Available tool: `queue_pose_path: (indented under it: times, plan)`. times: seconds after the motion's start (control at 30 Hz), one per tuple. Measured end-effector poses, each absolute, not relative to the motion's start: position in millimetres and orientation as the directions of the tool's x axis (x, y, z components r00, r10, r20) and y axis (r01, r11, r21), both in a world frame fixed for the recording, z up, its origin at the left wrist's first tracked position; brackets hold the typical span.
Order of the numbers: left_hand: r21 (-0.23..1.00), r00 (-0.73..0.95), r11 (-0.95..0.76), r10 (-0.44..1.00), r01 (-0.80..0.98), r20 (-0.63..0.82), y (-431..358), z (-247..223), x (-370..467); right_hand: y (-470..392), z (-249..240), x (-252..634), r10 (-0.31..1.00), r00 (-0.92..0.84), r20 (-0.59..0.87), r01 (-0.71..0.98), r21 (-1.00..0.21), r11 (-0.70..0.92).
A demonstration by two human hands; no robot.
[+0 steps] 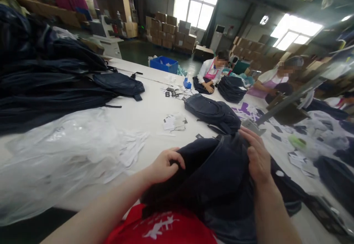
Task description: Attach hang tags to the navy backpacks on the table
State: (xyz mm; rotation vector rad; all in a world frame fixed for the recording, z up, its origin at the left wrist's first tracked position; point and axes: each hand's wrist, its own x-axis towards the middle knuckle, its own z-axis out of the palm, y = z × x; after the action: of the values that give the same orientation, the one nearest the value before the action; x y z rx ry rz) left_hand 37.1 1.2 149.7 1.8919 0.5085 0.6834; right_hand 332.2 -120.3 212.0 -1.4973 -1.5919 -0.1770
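Observation:
A dark navy backpack [224,177] lies in front of my body at the table's edge, its main opening gaping toward the left. My left hand [167,164] has curled fingers closed on the left edge of that opening. Against the far right side of the bag, my right hand [257,155] grips the fabric near its top, with part of the fingers turned away from view. Just beyond is another navy backpack [210,109], lying flat. White cards and tags [175,121] are scattered to its left.
Navy backpacks [55,83] are heaped at left, beside clear plastic bags [69,144] and white strips. A blue bin [163,64] stands at the far edge. Two co-workers [211,70] handle dark bags across the table. A slanted metal pole [290,98] rises at right.

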Motion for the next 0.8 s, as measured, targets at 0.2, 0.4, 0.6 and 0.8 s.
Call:
queue_pose_path:
  times: [0.2,0.4,0.6,0.8]
  plan:
    - [0.772,0.717,-0.616,0.609,0.158,0.339,-7.0,172.9,31.0,-88.8,198.2,350.1,0.868,0.101,0.487,0.762,-0.599,0.247]
    - [0.524,0.749,-0.823,0.487,0.22,0.449,10.2,230.9,63.0,-100.9,205.3,307.8,0.826,0.059,0.56,0.713,-0.603,0.358]
    - [0.466,0.944,-0.87,0.275,0.164,0.183,19.2,237.3,94.1,-109.0,223.3,280.1,0.845,0.017,0.534,0.74,-0.575,0.348]
    - [0.516,0.91,-0.818,0.383,0.254,0.16,27.0,227.2,83.1,-107.4,235.4,275.3,0.866,-0.125,0.484,0.809,-0.456,0.371]
